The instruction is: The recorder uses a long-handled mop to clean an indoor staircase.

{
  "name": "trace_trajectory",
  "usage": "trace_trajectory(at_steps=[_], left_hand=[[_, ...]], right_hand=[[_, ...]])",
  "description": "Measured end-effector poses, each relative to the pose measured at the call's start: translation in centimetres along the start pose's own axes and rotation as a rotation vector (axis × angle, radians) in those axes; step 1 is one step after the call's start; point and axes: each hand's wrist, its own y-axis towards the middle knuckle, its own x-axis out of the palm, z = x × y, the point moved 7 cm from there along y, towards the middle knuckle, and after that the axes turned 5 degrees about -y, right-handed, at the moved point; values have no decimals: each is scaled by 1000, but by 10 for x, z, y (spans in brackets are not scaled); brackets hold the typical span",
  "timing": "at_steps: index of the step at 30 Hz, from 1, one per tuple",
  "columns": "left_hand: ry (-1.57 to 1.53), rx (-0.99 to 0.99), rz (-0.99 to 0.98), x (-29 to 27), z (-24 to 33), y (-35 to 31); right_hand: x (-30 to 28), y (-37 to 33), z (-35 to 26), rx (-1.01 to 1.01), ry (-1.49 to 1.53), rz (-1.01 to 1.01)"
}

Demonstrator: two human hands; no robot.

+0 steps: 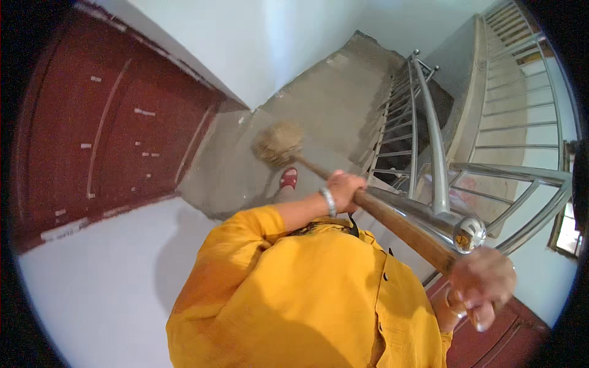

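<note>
Stairwell landing (334,104) with one long-handled tool (405,227)

Setting: grey floor, upper centre of the frame; white wall (264,49) above it; dark red door (116,129) with pale strips, upper left; small bright window (570,230), right edge.

Tool: wooden handle, running diagonally from right of centre down to the lower right; bushy tan head (279,142) on the floor, left of centre, blurred, so mop or broom cannot be told.

Left hand (346,186): centre of the frame, fingers wrapped round the handle; silver-coloured band (328,201) at the wrist.

Right hand (485,282): lower right, blurred, curled over the handle's upper end; band at its wrist also.

Railing (437,159): shiny metal, right half; its ball end (469,233) shows just above the right hand.

Wearer: yellow shirt (307,294), lower centre; one foot in a red sandal (288,178), just below the bushy head.
</note>
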Motion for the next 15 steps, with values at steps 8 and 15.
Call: trace_trajectory(at_steps=[8, 15], left_hand=[[35, -265, -126, -49, -154, -65], [-114, -26, -171, -59, -89, 27]], right_hand=[[48, 36, 145, 527, -219, 185], [44, 84, 85, 298, -300, 311]])
